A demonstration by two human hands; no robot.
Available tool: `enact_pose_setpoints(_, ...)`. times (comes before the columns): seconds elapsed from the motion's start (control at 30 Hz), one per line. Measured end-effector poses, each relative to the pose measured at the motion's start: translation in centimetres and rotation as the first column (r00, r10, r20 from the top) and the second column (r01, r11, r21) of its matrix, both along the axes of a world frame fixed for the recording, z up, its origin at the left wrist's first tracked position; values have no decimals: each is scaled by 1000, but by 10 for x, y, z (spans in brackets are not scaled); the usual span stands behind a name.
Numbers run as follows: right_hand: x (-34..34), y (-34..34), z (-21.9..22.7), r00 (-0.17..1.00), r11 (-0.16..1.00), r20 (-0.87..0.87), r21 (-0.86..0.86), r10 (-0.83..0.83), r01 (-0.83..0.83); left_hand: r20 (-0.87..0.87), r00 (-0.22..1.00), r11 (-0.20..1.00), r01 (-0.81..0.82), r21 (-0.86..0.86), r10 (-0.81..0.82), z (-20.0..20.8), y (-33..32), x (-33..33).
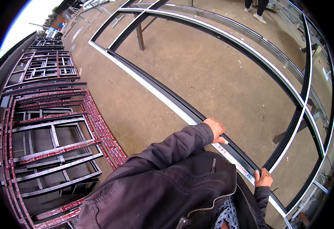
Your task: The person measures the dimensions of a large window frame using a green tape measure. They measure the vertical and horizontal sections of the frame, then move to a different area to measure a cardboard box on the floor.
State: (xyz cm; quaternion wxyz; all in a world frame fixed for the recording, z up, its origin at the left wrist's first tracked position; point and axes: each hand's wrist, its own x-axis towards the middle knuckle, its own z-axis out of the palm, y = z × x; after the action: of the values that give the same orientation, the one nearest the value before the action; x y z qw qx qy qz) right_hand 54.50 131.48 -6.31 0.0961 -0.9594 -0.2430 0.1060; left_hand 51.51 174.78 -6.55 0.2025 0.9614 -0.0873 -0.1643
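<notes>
A large dark metal window frame (163, 90) with white-filmed outer edges stretches across the view, divided by crossbars into panels. Its near rail runs from the upper left to the lower right, close against my body. My left hand (215, 130) is closed over this rail, thumb extended along it; the fingertips are partly hidden. Farther right, my right hand (264, 178) grips the same rail beside the joint with a crossbar, its fingers curled over the edge. Printed film covers part of the rail between the hands.
Many stacked frames (56, 131) with red and white film lean along the wall on my left. A brown support leg (140, 38) stands beneath the frame. Another person's legs (261, 7) show at the top right. Metal profiles lie along the far right. The concrete floor (197, 72) shows through the panels.
</notes>
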Motion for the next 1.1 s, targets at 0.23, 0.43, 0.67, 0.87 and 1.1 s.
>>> enact_pose_setpoints(0.23, 13, 3, -8, 1000, 1000, -12, -7, 2, -3, -32, 999, 1000, -10, -30, 9, -8, 3, 6)
enact_pose_setpoints(0.43, 16, 2, -11, 999, 1000, -45, -14, -2, 1, -75, 997, 1000, -5, -15, 4, -9, 4, 13)
enact_pose_setpoints(0.67, 18, 2, -16, 999, 1000, -53, -12, 3, -4, -119, 993, 1000, 3, -30, -7, -15, 3, 15)
enact_pose_setpoints(0.87, 10, 4, -24, 998, 1000, -56, 9, 10, -9, -166, 986, 1000, -5, -24, 0, -18, 5, 9)
enact_pose_setpoints(1.1, -3, 6, -33, 997, 999, -81, 34, -3, 6, -193, 981, 999, 22, 31, -15, -29, 10, 5)
